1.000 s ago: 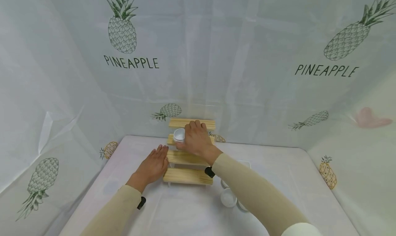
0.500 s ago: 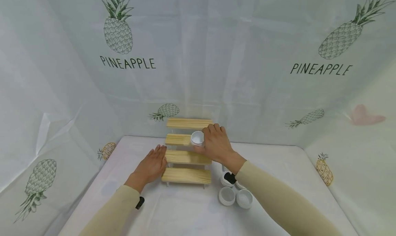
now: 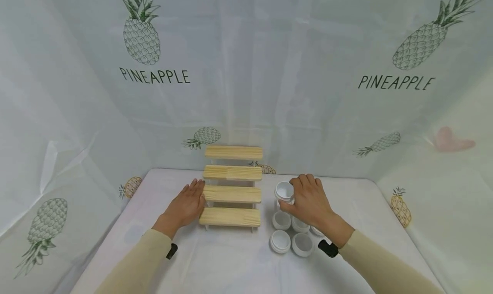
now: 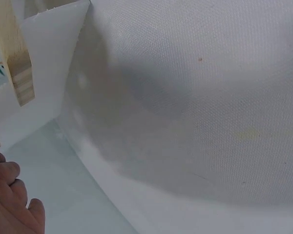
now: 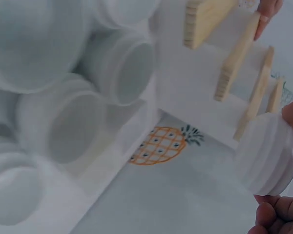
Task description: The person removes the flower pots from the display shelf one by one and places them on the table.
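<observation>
My right hand (image 3: 310, 200) pinches a small white round jar (image 3: 284, 191) between thumb and fingers, over the back of a group of similar jars. In the right wrist view, the held jar (image 5: 266, 153) has a ridged side and lies between thumb and fingertips. To the left stands a stepped wooden rack (image 3: 230, 194) with several pale planks on white supports. My left hand (image 3: 186, 204) lies flat along the rack's left side, its fingertips at the plank ends. At the left wrist view's edge, the left hand (image 4: 12, 200) shows beside a plank (image 4: 14, 53).
Several white jars stand close together right of the rack, including a front jar (image 3: 302, 245) and one beside it (image 3: 280, 242). The white-covered table (image 3: 231, 264) ends at a pineapple-printed curtain (image 3: 300, 93) behind the rack.
The right hand has carried the white jar from the rack's upper plank rightward and down to above the other jars. The left hand stays at the rack's side.
</observation>
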{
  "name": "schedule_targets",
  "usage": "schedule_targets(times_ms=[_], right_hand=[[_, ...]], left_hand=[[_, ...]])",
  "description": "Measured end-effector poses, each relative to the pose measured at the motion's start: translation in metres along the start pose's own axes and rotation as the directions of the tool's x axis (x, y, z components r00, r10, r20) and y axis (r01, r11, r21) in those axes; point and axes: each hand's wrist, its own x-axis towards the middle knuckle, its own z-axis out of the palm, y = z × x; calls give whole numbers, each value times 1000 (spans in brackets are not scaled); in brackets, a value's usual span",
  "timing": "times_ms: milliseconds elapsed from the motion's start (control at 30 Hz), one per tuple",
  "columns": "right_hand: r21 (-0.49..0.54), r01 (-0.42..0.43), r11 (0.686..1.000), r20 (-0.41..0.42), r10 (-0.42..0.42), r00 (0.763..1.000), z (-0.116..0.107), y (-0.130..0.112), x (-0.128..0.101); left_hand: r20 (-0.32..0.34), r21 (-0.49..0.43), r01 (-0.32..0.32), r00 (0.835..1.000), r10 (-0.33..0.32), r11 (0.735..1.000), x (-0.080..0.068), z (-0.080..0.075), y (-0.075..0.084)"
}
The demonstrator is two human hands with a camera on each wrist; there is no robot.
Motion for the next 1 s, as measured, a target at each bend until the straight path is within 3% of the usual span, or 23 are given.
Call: schedule_targets(times_ms=[600, 1000], right_hand=[[-41, -65, 997, -41, 63, 997, -4, 46, -121], [-29, -127, 991, -10, 127, 992, 20, 53, -164]], left_hand=[[-9, -17, 3, 1000, -3, 1000, 0, -2, 4], [-9, -16, -9, 1000, 9, 1000, 0, -2, 3]])
